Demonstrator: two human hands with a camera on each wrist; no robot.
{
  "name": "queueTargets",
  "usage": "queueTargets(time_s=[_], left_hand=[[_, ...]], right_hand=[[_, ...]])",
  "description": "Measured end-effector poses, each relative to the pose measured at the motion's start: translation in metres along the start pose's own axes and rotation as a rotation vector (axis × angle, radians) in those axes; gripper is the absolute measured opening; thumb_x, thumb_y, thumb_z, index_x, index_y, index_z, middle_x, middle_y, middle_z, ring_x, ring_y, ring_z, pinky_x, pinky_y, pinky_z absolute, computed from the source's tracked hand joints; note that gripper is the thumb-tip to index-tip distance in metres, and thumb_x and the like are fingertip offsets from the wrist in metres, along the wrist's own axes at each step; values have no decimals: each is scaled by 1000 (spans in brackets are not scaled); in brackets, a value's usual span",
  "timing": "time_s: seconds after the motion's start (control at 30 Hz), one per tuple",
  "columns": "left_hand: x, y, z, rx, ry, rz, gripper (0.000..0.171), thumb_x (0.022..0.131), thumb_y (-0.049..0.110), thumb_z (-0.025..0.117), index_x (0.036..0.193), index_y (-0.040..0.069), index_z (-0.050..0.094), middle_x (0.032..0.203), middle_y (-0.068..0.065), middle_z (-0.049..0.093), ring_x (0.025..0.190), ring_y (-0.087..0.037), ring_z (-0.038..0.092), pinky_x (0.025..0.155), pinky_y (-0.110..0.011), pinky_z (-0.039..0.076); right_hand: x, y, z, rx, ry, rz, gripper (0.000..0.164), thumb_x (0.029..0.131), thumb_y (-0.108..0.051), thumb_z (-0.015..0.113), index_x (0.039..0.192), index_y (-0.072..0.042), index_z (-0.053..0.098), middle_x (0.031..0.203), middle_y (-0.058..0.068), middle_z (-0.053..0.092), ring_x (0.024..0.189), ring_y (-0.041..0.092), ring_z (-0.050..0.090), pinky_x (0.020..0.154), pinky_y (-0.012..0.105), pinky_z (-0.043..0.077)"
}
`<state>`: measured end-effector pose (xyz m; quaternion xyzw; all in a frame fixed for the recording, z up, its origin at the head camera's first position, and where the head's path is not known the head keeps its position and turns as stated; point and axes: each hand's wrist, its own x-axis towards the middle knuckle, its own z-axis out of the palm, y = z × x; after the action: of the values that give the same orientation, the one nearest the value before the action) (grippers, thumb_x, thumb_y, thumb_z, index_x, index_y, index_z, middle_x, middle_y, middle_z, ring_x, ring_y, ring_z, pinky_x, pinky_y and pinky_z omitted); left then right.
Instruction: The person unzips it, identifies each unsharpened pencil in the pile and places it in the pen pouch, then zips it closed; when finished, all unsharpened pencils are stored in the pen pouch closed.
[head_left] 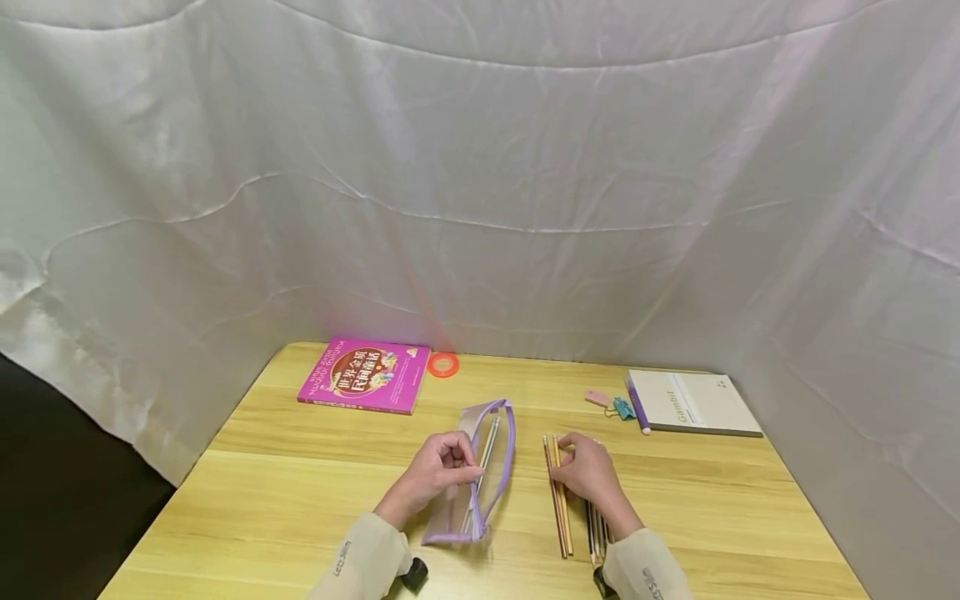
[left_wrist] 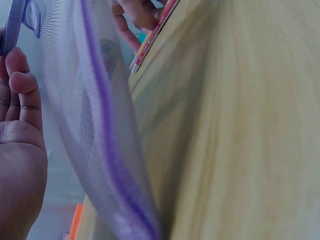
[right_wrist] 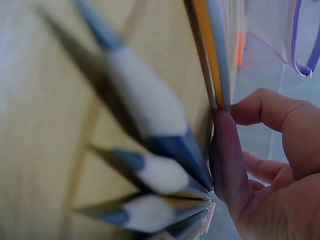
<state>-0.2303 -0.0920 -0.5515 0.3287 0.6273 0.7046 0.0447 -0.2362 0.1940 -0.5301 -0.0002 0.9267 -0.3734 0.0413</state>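
My left hand (head_left: pixel 442 468) pinches the purple zip edge of a translucent pencil case (head_left: pixel 512 454), whose mouth gapes. A pale pencil (head_left: pixel 489 442) slants inside it. In the left wrist view the mesh wall of the case (left_wrist: pixel 65 100) spans the space beside the fingers. My right hand (head_left: pixel 591 473) holds a yellow pencil (head_left: pixel 564 517) between thumb and finger at its upper part. A dark red pencil (head_left: pixel 557 517) lies close along its left side. Several sharpened pencils (head_left: pixel 596 533) lie under the right wrist, and their points (right_wrist: pixel 150 100) show large in the right wrist view.
A pink book (head_left: pixel 397 379) and an orange-red tape roll (head_left: pixel 443 365) lie at the back left. Toward the back right are a pink eraser (head_left: pixel 597 397), a teal binder clip (head_left: pixel 623 408), a purple marker (head_left: pixel 639 408) and a pale notebook (head_left: pixel 701 402). Pale curtains (head_left: pixel 525 275) border the wooden table.
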Motion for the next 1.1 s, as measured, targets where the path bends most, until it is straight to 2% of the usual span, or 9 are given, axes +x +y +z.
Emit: queueTargets(time_s=[0.23, 0.47, 0.57, 0.77, 1.0, 1.1], left_hand=[[0, 0, 0, -6, 1, -8, 16, 90, -3, 72, 87, -10, 57, 81, 8, 58, 69, 0, 54, 62, -14, 48], [0, 1, 0, 0, 2, -6, 16, 90, -3, 72, 86, -9, 58, 81, 8, 58, 69, 0, 53, 61, -14, 47], [0, 1, 0, 6, 2, -7, 15, 90, -3, 72, 86, -8, 58, 81, 8, 58, 69, 0, 53, 62, -14, 47], [0, 1, 0, 5, -1, -6, 15, 90, -3, 71, 87, -9, 58, 80, 8, 58, 69, 0, 53, 61, -15, 48], [0, -1, 0, -5, -5, -1, 14, 90, -5, 71, 86, -8, 58, 81, 7, 59, 69, 0, 54, 61, -14, 48], [-1, -1, 1, -6, -6, -2, 14, 90, -5, 71, 87, -9, 58, 81, 7, 58, 69, 0, 54, 62, -14, 48]], right_hand=[[1, -1, -5, 68, 27, 15, 47, 83, -7, 78, 127, 4, 64, 72, 3, 67, 52, 16, 60, 50, 30, 48], [-2, -14, -15, 238, 30, 24, 46, 87, -2, 74, 131, 4, 59, 78, 9, 67, 55, 23, 66, 51, 36, 58], [-3, -20, -18, 278, 27, 35, 46, 87, -1, 73, 131, 3, 58, 82, 10, 66, 56, 21, 66, 54, 38, 60], [-5, -29, -18, 382, 23, 30, 51, 88, 1, 71, 136, 1, 55, 91, 13, 65, 60, 19, 65, 60, 43, 63], [-4, -41, -15, 521, 40, 31, 54, 85, 5, 64, 137, -2, 51, 95, 14, 62, 65, 21, 65, 66, 49, 64], [-3, -46, -13, 571, 54, 20, 55, 84, 7, 62, 137, -1, 49, 96, 14, 60, 66, 20, 65, 67, 49, 64]])
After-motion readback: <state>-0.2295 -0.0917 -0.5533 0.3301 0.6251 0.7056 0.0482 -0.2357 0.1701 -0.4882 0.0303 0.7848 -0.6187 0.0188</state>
